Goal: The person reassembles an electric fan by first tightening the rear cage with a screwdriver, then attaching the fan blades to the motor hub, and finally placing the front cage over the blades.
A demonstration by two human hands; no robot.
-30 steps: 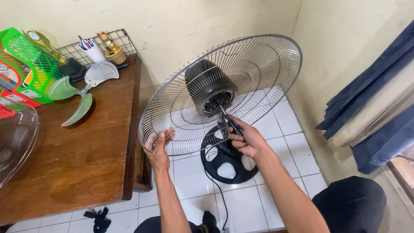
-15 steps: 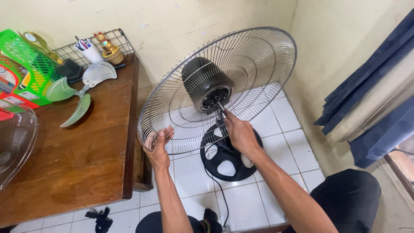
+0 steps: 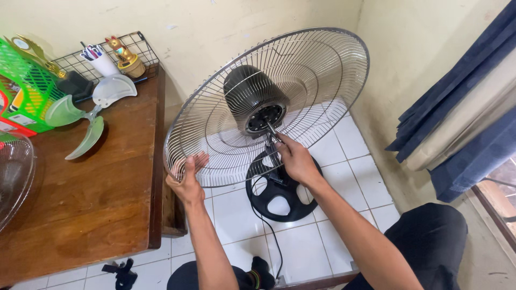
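A person is working with both hands on a stand fan that has no blades or front guard.

The left hand [image 3: 188, 180] is gripping the lower rim of the wire rear guard [image 3: 322, 70], while the right hand [image 3: 295, 161] is pinching the motor shaft [image 3: 270, 129] at the black motor [image 3: 252, 99]. Green fan blades [image 3: 80, 115] are lying on the wooden worktop [image 3: 97, 198] to the left.
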